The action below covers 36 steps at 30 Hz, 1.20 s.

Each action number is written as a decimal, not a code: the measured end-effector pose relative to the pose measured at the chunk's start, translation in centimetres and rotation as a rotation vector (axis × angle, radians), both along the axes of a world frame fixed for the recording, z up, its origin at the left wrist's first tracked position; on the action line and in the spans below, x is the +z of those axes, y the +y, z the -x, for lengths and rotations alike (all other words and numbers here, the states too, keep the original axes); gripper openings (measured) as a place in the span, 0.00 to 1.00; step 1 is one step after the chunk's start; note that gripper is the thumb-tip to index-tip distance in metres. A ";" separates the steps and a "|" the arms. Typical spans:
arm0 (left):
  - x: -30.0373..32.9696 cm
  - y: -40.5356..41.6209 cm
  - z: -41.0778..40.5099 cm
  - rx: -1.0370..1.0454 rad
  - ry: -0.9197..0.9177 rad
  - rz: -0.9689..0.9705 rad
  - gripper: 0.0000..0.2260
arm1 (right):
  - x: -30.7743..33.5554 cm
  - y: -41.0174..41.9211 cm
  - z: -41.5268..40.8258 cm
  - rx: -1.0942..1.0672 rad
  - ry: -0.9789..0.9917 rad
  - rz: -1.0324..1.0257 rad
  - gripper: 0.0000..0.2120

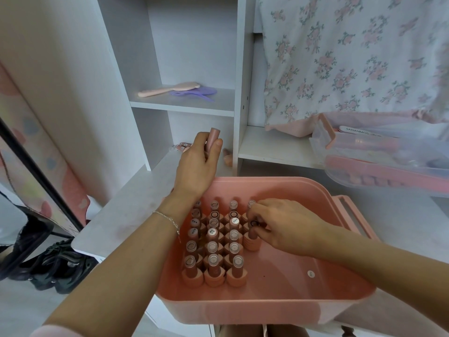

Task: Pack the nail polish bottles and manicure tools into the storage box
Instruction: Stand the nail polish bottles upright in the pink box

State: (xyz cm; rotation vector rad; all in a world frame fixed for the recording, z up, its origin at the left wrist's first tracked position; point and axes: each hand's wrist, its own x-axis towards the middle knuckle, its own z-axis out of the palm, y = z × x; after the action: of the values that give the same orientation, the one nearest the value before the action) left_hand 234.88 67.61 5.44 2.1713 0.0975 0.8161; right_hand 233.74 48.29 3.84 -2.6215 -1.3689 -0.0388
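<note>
One nail polish bottle (213, 139) being gripped by left hand (199, 166) above shelf (155, 171), another bottle (252, 235) apparently being pinched by right hand (284, 224) inside pink storage box (291, 297), near its far edge.

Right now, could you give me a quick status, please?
Left hand grips a polish bottle above the shelf. Right hand pinches another bottle in the pink storage box. Nothing in the way.

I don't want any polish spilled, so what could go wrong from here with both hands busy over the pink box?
1. The right hand is setting a bottle into a tightly packed grid; a nudge might topple its neighbours.
2. The left hand grips another bottle above the shelf; it could slip.
3. The pink storage box seems to overhang the desk edge, so pressing down may tip it.
</note>
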 end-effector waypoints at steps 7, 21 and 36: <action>0.0 0.0 0.0 -0.002 0.004 0.004 0.14 | -0.1 0.0 0.0 0.008 -0.020 0.014 0.08; 0.3 -0.1 0.2 -0.032 0.018 0.051 0.11 | 0.8 -0.8 0.4 0.018 -0.069 -0.098 0.10; 0.9 -1.5 1.3 -0.471 0.122 -0.142 0.11 | 4.2 1.1 -0.8 -0.235 0.281 -0.847 0.10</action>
State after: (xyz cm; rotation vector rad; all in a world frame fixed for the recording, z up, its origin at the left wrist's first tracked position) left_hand 233.59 66.08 6.34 2.2452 -0.4081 0.4312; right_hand 234.56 49.41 8.00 -1.9476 -0.7116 -0.2194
